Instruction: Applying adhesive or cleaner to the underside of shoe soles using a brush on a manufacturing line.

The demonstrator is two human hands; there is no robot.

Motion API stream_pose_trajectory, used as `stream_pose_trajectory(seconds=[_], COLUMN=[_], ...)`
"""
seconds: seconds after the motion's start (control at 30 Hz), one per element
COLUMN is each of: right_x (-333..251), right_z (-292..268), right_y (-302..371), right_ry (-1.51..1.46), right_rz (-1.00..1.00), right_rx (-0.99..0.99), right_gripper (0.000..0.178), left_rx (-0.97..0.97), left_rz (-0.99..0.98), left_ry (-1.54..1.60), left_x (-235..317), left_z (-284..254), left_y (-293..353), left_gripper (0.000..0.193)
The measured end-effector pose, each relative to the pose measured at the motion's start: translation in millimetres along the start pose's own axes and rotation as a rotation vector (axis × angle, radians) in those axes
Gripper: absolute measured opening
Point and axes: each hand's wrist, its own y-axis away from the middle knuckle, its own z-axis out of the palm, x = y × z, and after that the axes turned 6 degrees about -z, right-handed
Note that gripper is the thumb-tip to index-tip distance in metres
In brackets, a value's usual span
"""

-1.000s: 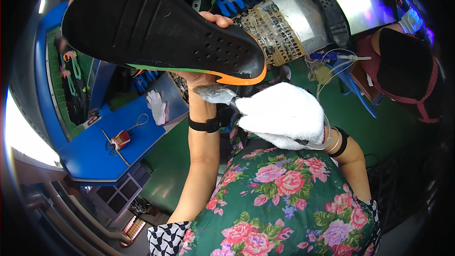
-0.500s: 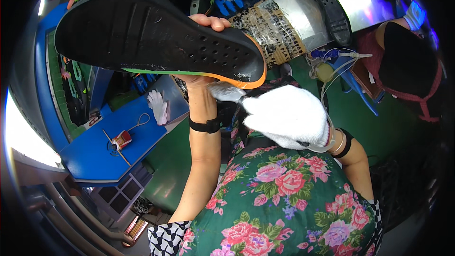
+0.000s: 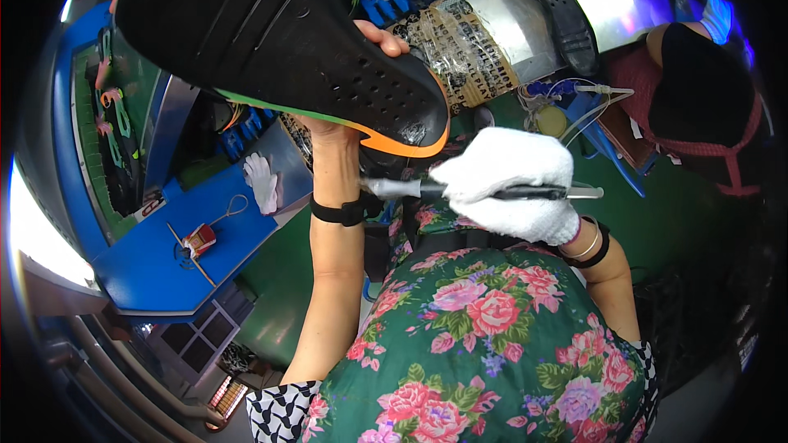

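A large black shoe sole (image 3: 279, 41) with an orange and green edge hangs tilted in front of me. It has ridges at the wide part and small holes toward the heel. My bare left hand (image 3: 382, 38) grips its heel half; fingertips show over the far edge, and the palm is mostly hidden beneath. Below the heel, my white-gloved right hand (image 3: 513, 184) is closed round a slim, dark-handled brush (image 3: 398, 189). The pale brush tip points left, near my left wrist and apart from the sole. A clear tube end sticks out behind the glove.
Another black sole (image 3: 562, 16) lies on the metal conveyor (image 3: 509, 25) beyond a taped section. At left a blue table (image 3: 139, 275) holds a white glove (image 3: 261, 183) and a red container (image 3: 199, 239). A co-worker (image 3: 698, 107) sits at right, near thin tubes.
The sole has risen and tilted, its wide end moving up. My right hand has turned and drawn the brush down, away from the sole's edge.
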Motion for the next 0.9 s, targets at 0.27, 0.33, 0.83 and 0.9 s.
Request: stream_pose_trajectory(seconds=[0.27,0.33,0.83,0.9], right_x=[6.1,5.4,16.7,21.5], right_z=[7.3,4.1,7.0,12.4], right_y=[6.8,4.8,-1.9,0.8], right_ry=[0.274,0.133,0.286,0.366], right_rz=[-0.175,-0.131,-0.165,-0.254], right_rx=[-0.143,-0.135,-0.144,-0.283], right_gripper=[0.026,0.025,0.024,0.025], left_rx=[0.033,-0.026,-0.008,0.019], left_rz=[-0.145,-0.203,-0.48,-0.523], left_ry=[-0.133,-0.083,0.047,0.066], left_x=[9.8,13.1,13.7,13.1], left_z=[-6.0,-4.8,-13.3,-15.5], left_y=[4.3,2.2,-0.5,-1.5], left_gripper=[0.09,0.11,0.127,0.127])
